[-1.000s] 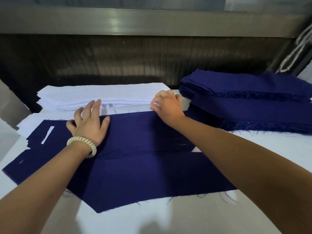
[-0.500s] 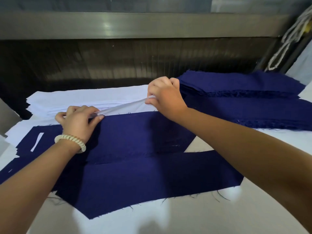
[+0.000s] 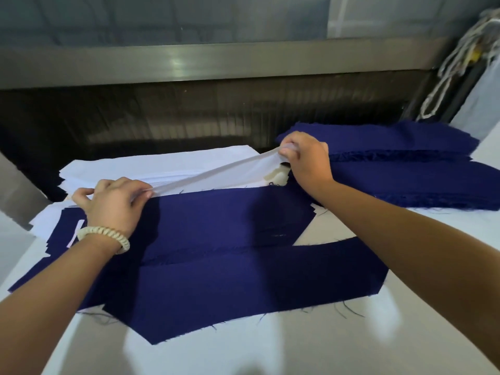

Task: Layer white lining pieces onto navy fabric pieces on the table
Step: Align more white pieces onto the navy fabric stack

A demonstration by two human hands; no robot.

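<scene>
A white lining piece hangs stretched between both hands, lifted off the stack of white lining pieces at the back of the table. My left hand, with a bead bracelet on its wrist, pinches the piece's left end low over the navy cloth. Higher up, my right hand pinches the right end. Below them two navy fabric pieces lie flat and overlapping: a rear one and a longer front one.
A thick pile of navy fabric pieces sits at the right back. More navy and white pieces stick out at the left under the rear piece. The white table runs to the front. A dark machine housing with a metal rail stands behind.
Both hands went from lying at the white stack's edge to pinching one lining piece. The right hand has raised its end up and to the right; the piece now lifts off the stack.
</scene>
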